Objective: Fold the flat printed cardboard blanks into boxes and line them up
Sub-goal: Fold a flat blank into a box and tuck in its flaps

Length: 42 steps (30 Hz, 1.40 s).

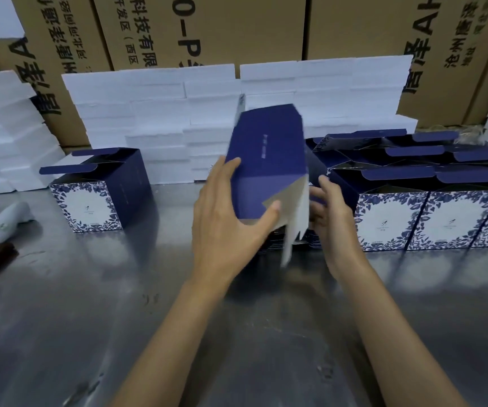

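A dark blue cardboard blank (266,160) stands tilted and half opened above the worktop (119,289), its pale inner flaps (292,207) hanging at the near end. One folded box (98,189) with a floral front stands left, lid flaps up; a row of folded boxes (430,212) lines the right.

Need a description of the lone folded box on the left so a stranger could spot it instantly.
Start at the white foam stack along the back of the steel table. At its left foot stands the folded box, navy sides, white floral front, top flaps open. Unlike the row of boxes at right, it stands alone.
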Available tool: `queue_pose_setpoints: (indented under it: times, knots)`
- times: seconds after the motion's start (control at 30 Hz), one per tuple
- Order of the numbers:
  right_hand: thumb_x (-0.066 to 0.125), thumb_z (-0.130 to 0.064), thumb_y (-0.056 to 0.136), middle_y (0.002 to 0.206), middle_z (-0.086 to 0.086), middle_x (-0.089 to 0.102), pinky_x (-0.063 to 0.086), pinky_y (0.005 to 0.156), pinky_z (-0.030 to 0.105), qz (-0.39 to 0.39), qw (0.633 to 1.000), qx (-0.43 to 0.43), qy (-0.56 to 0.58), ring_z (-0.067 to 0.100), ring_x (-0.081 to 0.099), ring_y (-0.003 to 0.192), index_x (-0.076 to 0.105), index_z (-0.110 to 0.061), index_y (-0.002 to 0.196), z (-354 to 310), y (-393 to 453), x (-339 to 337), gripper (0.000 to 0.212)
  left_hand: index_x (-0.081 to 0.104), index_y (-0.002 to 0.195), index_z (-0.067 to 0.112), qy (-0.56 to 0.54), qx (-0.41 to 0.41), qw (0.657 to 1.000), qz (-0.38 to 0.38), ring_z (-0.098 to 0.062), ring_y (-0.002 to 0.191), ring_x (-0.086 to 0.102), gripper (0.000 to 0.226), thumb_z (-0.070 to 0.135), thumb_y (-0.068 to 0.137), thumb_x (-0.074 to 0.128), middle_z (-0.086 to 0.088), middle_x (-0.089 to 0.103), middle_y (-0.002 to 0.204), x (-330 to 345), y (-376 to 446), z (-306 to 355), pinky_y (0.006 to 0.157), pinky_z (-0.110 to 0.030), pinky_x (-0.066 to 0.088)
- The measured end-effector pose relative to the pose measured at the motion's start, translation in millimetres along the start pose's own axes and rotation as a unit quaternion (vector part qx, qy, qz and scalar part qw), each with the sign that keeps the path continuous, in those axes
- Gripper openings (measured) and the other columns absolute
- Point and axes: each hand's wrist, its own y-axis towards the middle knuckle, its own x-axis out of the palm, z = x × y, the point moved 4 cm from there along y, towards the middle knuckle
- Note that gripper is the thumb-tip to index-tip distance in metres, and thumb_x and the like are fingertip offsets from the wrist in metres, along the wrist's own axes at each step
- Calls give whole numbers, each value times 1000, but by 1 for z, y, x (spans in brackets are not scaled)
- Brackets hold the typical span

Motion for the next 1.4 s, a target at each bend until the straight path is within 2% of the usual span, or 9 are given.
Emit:
queue_pose_setpoints:
  times: [0.13,0.37,0.57,0.67,0.73,0.83,1.17,1.27,1.4]
  knots:
    - [46,-67,96,131,8,69,58,94,42,-129,977,37,165,27,67,119,68,-22,132,-2,-9,10,62,29,153,37,88,72,990,-85,-6,149,22,85,73,80,52,15,28,160,13,-9,8,122,-33,17]
    - [62,-14,94,104,13,78,61,59,35,-77,977,173,93,28,78,83,74,-10,109,18,-4,-14,20,39,144,42,90,14,972,-215,2,127,37,64,74,90,28,18,52,140,25,-11,-20,109,-27,22]
    - [60,-7,96,110,7,78,63,68,33,-111,976,160,100,24,77,92,71,-11,112,26,1,-20,20,52,137,21,97,-137,983,-72,-24,122,53,47,36,94,63,-2,56,135,-4,14,-64,104,-44,42]
    - [64,-9,89,113,8,77,62,72,33,-141,972,147,119,25,76,95,72,-11,112,25,0,-20,24,61,128,16,-36,-276,959,-53,-20,102,65,45,34,88,74,1,66,106,-25,21,-92,82,-30,48]
    - [68,-13,81,115,8,76,63,75,35,-155,969,155,117,26,76,98,71,-11,115,27,-1,-20,34,69,119,18,-173,-323,924,-109,-21,104,70,39,35,85,78,2,75,102,-29,21,-103,90,-31,53]
    - [78,-15,76,120,10,74,62,79,37,-176,965,174,86,28,74,103,73,-11,117,30,-1,-22,42,71,115,23,-268,-318,891,-185,-19,103,73,31,35,86,76,3,77,109,-26,16,-100,87,-33,58]
    - [69,-6,89,115,10,76,62,76,33,-168,978,123,-6,25,75,97,76,-13,109,26,3,-29,22,69,118,28,-316,-303,880,-183,-18,93,75,26,35,92,69,1,77,108,-24,15,-97,64,-23,58]
    - [77,-17,79,111,12,77,62,72,32,-184,971,153,-3,25,76,92,82,-15,95,29,1,-27,17,67,117,32,-289,-302,890,-183,-16,96,75,20,33,97,63,7,77,108,-25,16,-101,71,-28,59]
    - [64,-41,98,109,7,78,61,78,36,-101,983,153,-7,24,76,98,75,-14,115,29,5,-28,33,67,118,30,-299,-306,882,-197,-19,97,75,21,30,98,63,4,76,110,-19,16,-98,74,-30,59]
